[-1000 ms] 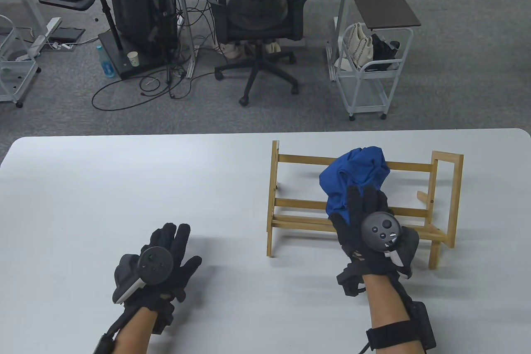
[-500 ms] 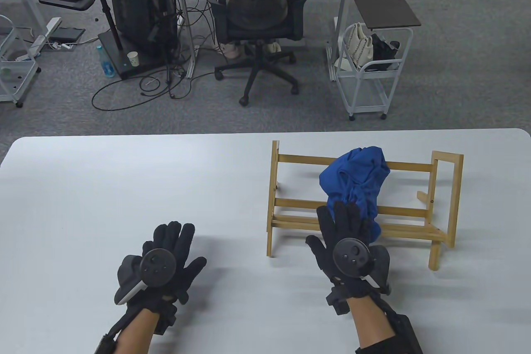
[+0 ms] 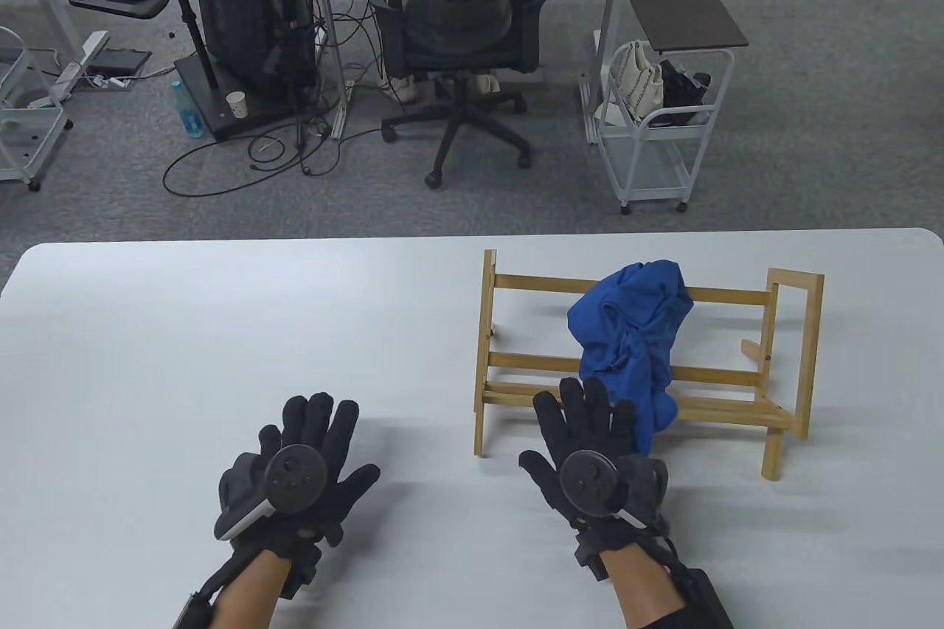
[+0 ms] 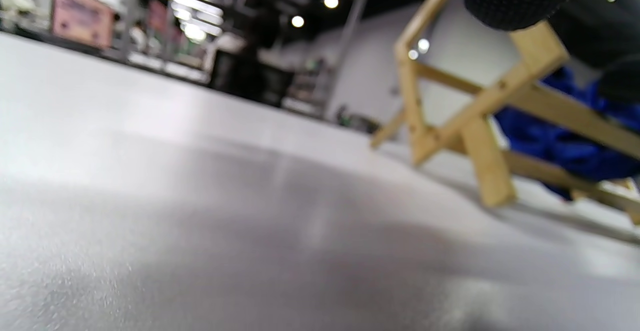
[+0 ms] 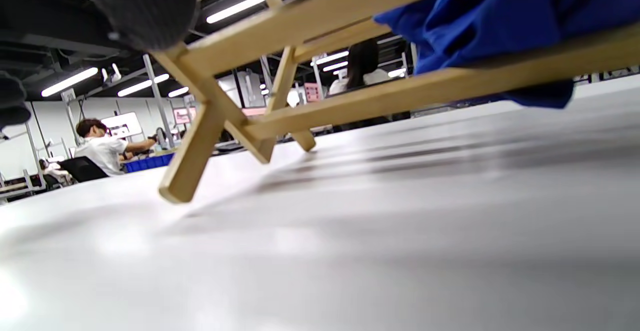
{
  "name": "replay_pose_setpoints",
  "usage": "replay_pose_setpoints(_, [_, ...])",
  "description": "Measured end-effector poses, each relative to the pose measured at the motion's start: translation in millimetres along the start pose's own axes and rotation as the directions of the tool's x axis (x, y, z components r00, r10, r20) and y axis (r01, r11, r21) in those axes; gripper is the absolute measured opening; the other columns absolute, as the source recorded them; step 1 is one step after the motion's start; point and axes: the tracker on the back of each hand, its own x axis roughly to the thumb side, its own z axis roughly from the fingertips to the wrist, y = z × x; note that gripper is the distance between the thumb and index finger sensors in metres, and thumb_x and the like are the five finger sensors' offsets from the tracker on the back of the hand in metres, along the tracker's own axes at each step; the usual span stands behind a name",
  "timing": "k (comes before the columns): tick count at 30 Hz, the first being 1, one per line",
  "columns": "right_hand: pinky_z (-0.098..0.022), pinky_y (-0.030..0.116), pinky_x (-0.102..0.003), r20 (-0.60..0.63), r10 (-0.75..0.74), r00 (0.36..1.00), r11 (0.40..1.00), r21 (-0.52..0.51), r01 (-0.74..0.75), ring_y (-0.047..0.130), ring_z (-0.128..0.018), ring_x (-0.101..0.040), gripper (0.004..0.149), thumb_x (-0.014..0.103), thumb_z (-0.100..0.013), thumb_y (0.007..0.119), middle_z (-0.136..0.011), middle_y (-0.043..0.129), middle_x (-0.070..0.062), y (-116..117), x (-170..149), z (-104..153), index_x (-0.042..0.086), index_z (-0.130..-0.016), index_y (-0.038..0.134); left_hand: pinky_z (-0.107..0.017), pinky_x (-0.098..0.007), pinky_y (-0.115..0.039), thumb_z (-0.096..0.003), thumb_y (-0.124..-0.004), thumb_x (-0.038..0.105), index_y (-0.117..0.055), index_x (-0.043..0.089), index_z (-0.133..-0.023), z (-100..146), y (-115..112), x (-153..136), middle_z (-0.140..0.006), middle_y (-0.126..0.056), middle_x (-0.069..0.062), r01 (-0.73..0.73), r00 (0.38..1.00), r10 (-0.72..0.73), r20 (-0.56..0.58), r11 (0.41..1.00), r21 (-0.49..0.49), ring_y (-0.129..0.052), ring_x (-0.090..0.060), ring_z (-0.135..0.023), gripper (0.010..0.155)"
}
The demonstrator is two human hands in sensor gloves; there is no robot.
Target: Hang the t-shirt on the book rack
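Observation:
A bunched blue t-shirt [image 3: 630,334] hangs over the rails of a wooden book rack [image 3: 793,334] on the right half of the white table [image 3: 221,334]. My right hand [image 3: 586,437] is open with fingers spread, just in front of the rack's left front corner, holding nothing and apart from the shirt. My left hand [image 3: 313,441] is open and empty, flat above the table, left of the rack. The rack [image 4: 475,121] and shirt [image 4: 560,146] show in the left wrist view, and the rack [image 5: 300,106] and shirt [image 5: 500,16] in the right wrist view.
Beyond the table's far edge stand an office chair [image 3: 461,32], a white cart with bags [image 3: 656,120] and a computer stand [image 3: 243,24] on grey carpet. The table's left half holds only my left hand.
My right hand let go of the t-shirt and drew back toward me and to the left, fingers spreading. The shirt stays draped on the rack. My left hand shifted slightly right.

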Motion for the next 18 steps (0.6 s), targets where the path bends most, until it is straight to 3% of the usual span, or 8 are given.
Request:
replay_pose_setpoints(9, [-0.070, 0.006, -0.065, -0.002, 0.084, 0.996, 0.995, 0.052, -0.084, -0.002, -0.106, -0.038, 0.080, 0.058, -0.056, 0.070, -0.118, 0.007, -0.014, 10.0, -1.4, 3.7, 0.032, -0.115, 0.023, -0.070, -0.070, -0.014, -0.0540, -0.054, 0.078, -0.007, 0.039, -0.114, -1.7, -5.2, 2.2, -0.123, -0.003, -0.013, 0.074, 0.997, -0.075, -0.020, 0.996, -0.042, 0.000, -0.043, -0.111, 0.085])
replay_pose_setpoints(18, [-0.069, 0.006, -0.066, -0.029, 0.058, 0.998, 0.997, 0.047, -0.057, -0.002, -0.106, -0.039, 0.080, 0.058, -0.056, 0.070, -0.118, 0.007, -0.014, 7.6, -5.1, 9.8, 0.032, -0.115, 0.022, -0.070, -0.070, -0.014, -0.0543, -0.054, 0.077, -0.007, 0.039, -0.114, -2.1, -6.1, 4.2, -0.123, -0.004, -0.014, 0.077, 0.997, -0.078, -0.017, 0.996, -0.053, 0.000, -0.043, -0.111, 0.085])
